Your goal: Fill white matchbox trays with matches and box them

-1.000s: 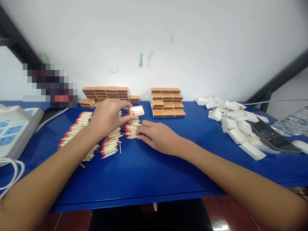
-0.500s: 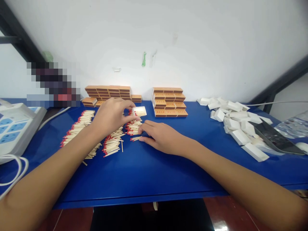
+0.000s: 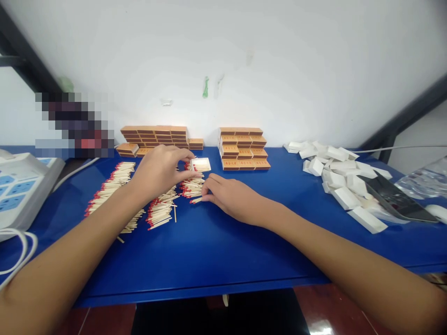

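Note:
My left hand (image 3: 162, 170) pinches a small white matchbox tray (image 3: 204, 164) by its left end, and some matches lie inside it. Just right of and below the tray, the fingertips of my right hand (image 3: 232, 197) are closed on a few matches (image 3: 196, 200) at the near edge of a red-tipped pile (image 3: 190, 186). Two more piles of matches lie to the left: a middle pile (image 3: 161, 211) and a longer one (image 3: 110, 188), partly hidden behind my left forearm.
Stacked brown matchboxes (image 3: 244, 164) stand against the wall, with another stack (image 3: 155, 132) further left. White empty-looking trays (image 3: 344, 197) are heaped on the right beside a dark phone (image 3: 398, 197). A power strip (image 3: 28, 186) with white cables sits at the left of the blue table (image 3: 223, 251).
My right fingers have drawn closed on the few matches at the pile's near edge. The left hand keeps hold of the tray. The whole view has shifted slightly.

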Demonstrator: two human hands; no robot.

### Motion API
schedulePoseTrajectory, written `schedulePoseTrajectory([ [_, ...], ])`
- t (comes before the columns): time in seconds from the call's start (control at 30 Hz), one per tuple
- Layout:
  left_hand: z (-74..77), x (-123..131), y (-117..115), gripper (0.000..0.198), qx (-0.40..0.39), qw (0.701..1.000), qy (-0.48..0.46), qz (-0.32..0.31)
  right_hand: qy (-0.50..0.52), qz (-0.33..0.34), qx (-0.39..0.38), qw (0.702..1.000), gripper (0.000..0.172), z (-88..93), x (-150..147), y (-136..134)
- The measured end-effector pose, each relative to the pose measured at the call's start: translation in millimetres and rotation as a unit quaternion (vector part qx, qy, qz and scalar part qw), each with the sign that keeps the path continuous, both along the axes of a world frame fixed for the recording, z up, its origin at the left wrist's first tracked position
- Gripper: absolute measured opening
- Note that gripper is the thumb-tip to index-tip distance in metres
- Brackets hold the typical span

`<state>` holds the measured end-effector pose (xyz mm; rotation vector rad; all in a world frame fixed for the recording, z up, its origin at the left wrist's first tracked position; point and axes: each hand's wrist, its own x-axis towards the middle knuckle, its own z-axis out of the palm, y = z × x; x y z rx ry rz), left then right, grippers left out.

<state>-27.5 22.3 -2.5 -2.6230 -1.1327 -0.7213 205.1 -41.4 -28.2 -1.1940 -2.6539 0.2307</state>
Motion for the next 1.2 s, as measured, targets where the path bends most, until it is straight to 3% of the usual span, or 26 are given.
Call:
schedulePoseTrajectory([
  [0.23,1.2,2,0,0.042,-0.023,1.0,0.008,-0.017,0.067,-0.06,0.058,0.994,0.014,14.1,20,17],
  [0.43,2.1,9,-8,0.04,-0.052,0.996,-0.007,-0.067,0.095,-0.105,0.096,0.985,0.013,17.1,28,25],
  [0.9,1.9,13,-13,0.039,-0.058,0.991,-0.066,-0.104,0.067,-0.096,0.095,0.989,0.015,13.1,23,19],
  [1.2,2.3,5,-5,0.04,-0.06,0.994,-0.07,-0.053,0.116,-0.083,0.109,0.984,0.016,10.9,23,18],
])
